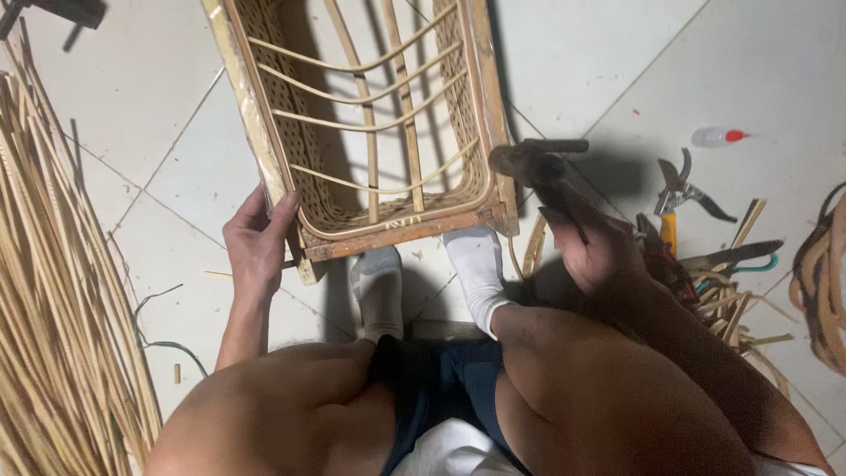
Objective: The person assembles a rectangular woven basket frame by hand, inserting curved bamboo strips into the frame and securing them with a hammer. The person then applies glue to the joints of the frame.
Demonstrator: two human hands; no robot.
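Knees (564, 397) nearest | right hand (599, 251) grip closed round hammer (533, 163) | left hand (257, 242) grip clasps rattan frame (256, 115) corner

1. Bundle of rattan strips (53, 291), pale tan, long and thin, lies along the left edge on the floor.
2. White tiled floor (758, 62), grey grout lines run diagonally.
3. Small clear glue bottle (718, 136) with red tip lies on its side, upper right.
4. Pruning shears (686, 192), dark metal, lie just below the bottle.
5. Orange-handled tool (669, 233), partly hidden, sits beside the shears.
6. Dark blade tool (736, 256) with teal grip lies on loose rattan offcuts (731, 308).
7. Brown coiled rattan (824, 282) at right edge, cut off by frame.
8. Thin dark wire (159, 304) curls on the floor near the strip bundle.
9. Dark object (62, 11) at top left corner, unclear.
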